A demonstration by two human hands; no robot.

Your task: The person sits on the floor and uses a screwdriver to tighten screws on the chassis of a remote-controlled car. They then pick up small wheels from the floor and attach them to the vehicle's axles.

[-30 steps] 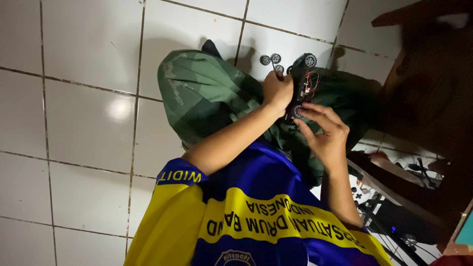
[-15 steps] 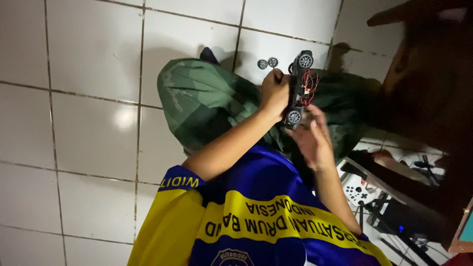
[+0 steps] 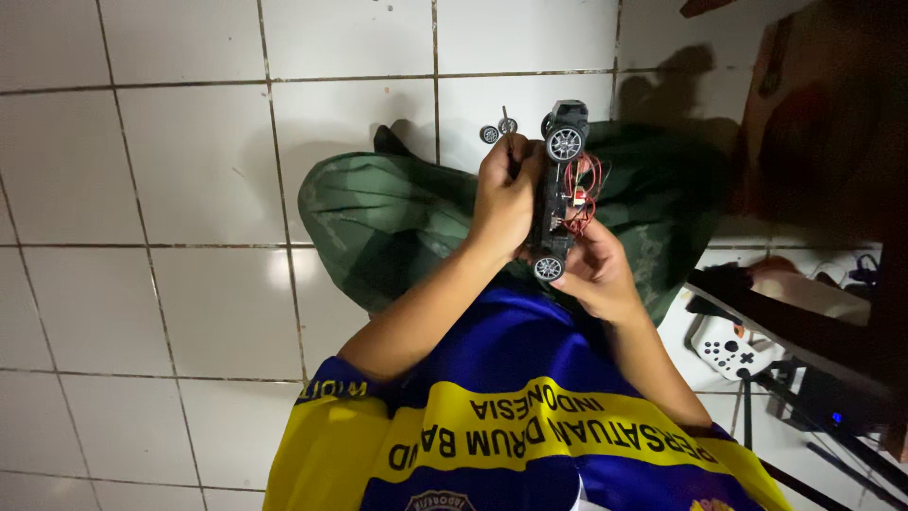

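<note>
A small toy car chassis (image 3: 560, 194) with grey wheels and exposed red wires stands on end above my lap. My left hand (image 3: 504, 201) is closed around its left side, and a thin metal rod (image 3: 505, 115) pokes up out of that fist. My right hand (image 3: 594, 273) cups the chassis from below, with fingers by the lower wheel (image 3: 548, 269). Two loose small wheels (image 3: 498, 129) lie on the white tiled floor (image 3: 189, 170) just beyond my left hand. My knees in green trousers (image 3: 378, 218) are under the hands.
A white game controller (image 3: 728, 348) lies on the floor to the right, beside dark cables and a dark device with a blue light (image 3: 834, 417). Dark brown furniture (image 3: 823, 142) fills the upper right. My blue and yellow shirt (image 3: 511, 426) covers the bottom.
The chassis has been turned more upright between my hands. My right hand has slid from its side down to its lower end. The view has shifted slightly.
</note>
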